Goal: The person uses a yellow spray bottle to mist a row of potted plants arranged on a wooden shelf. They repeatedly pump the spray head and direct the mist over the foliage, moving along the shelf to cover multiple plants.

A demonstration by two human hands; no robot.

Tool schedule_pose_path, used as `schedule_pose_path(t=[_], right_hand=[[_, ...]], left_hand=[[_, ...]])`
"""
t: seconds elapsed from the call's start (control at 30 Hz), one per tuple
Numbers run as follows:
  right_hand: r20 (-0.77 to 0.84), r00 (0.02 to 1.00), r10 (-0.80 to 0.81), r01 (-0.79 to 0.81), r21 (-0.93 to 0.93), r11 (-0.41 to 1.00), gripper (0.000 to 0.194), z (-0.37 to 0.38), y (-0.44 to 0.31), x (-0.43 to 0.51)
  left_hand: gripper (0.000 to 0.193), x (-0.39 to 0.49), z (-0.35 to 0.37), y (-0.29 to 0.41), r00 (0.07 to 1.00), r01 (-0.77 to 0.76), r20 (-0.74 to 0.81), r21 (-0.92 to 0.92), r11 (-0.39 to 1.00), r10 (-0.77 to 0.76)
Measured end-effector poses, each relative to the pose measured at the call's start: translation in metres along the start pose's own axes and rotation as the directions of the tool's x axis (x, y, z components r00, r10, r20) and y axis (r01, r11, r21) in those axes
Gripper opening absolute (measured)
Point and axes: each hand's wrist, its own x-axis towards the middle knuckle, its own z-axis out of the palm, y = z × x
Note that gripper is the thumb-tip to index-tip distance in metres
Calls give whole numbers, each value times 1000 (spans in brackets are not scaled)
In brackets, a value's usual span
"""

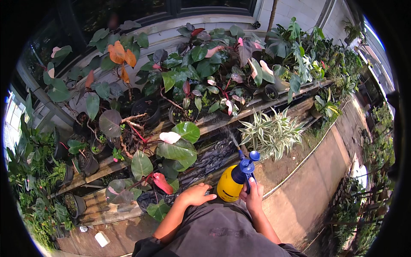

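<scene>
My right hand (253, 193) grips the handle of a pump pressure sprayer with a yellow tank (228, 184) and blue top. A fine mist leaves its blue nozzle (241, 155) toward the potted plants. Just left of the tank, my left hand (196, 194) is held palm down, thumb apart from the fingers, with nothing in it. A pink leaf (162, 183) and a large green leaf (177, 149) of a variegated philodendron are close to that hand. Beyond the nozzle, to the right, grows a bushy plant with white-edged leaves (273, 133).
Tiered wooden benches (218, 125) carry several black plant pots (146, 110). Black plastic sheeting (208, 157) lies between planks. A pale hose or pipe (303, 163) edges the concrete path (308, 186) on the right. Dark windows (125, 13) and a white block wall (292, 14) stand behind.
</scene>
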Motion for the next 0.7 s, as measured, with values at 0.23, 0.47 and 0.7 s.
schedule_pose_path(t=[0.23,0.47,0.7], right_hand=[[64,994,-90,94,-49,994,53,8,-5,0],[-124,984,-130,136,41,990,52,11,-12,10],[-337,941,-31,75,119,990,47,0,19,21]], left_hand=[[81,-4,3,0,998,3,65,-26,1000,-1],[80,-10,8,-3,999,24,48,-45,999,-22],[79,-11,5,3,997,41,63,-80,996,-36]])
